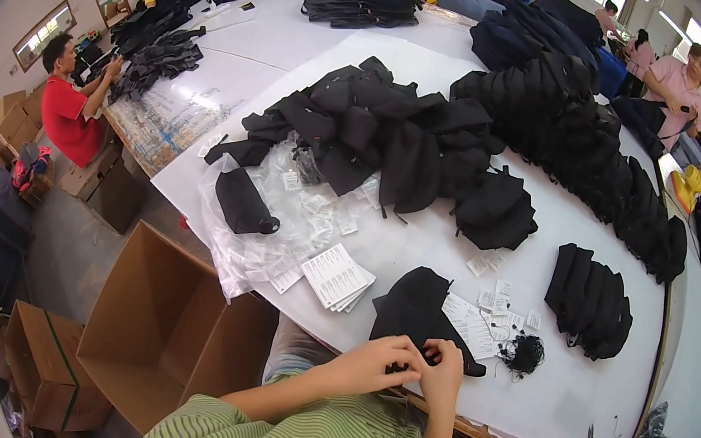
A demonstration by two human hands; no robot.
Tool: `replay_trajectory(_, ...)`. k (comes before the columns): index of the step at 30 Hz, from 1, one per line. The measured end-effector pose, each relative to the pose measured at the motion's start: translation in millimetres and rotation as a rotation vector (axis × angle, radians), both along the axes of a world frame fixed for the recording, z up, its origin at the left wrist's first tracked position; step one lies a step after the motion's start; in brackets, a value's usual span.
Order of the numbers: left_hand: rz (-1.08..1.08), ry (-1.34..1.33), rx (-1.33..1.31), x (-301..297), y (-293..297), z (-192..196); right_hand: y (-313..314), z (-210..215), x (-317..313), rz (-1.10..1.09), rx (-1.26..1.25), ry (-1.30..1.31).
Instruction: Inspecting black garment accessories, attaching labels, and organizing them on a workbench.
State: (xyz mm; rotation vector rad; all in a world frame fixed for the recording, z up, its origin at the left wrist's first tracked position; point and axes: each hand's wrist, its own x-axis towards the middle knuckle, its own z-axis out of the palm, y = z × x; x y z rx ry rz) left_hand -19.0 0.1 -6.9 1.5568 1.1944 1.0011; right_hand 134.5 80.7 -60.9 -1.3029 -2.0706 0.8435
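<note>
White cards (337, 277) make a stack near your edge of the table (543, 419). Behind the stack is a big, messy heap of black cloth pieces (357, 119). To the left of the stack and behind it lies crumpled clear plastic (224, 261), with one loose black piece (245, 204) on top. Also left of the stack, down below the table edge, a big open brown box (137, 323) stands beside you. Well to the right of the stack are a tangle of black strings (523, 354) and a tidy row of black pieces (592, 300).

Your soft black cloth (415, 304) lies just right of the stack. It looks plain and dark, wide and bumpy. Your left hand (383, 359) and right hand (442, 373) hide its near edge. Their fingers are bent and the tips come together, but you cannot tell if they pinch anything.
</note>
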Motion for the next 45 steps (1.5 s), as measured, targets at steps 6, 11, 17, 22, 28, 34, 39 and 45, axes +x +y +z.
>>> replay_trajectory(6,0.422,0.084,0.104,-14,1,-3,-3,14,-4,-0.098,-0.240,0.266)
replay_trajectory(11,0.442,0.495,0.505,-5,-1,27,-16,59,6,0.001,0.071,0.231)
replay_trajectory(17,0.155,0.642,0.380,-16,-4,17,-23,80,15,0.248,0.311,0.093)
replay_trajectory(22,-0.040,0.494,0.167,-26,-11,8,-28,82,18,0.331,0.348,0.089)
replay_trajectory(28,0.052,0.361,-0.005,-30,-16,11,-26,81,17,0.347,0.348,0.087)
replay_trajectory(34,0.123,0.370,0.101,-30,-18,6,-26,83,16,0.336,0.340,0.106)
replay_trajectory(39,0.186,0.348,0.215,-27,-19,4,-25,83,17,0.370,0.319,0.086)
replay_trajectory(45,0.257,0.163,0.012,-36,-20,14,-18,53,34,0.273,-0.527,0.683)
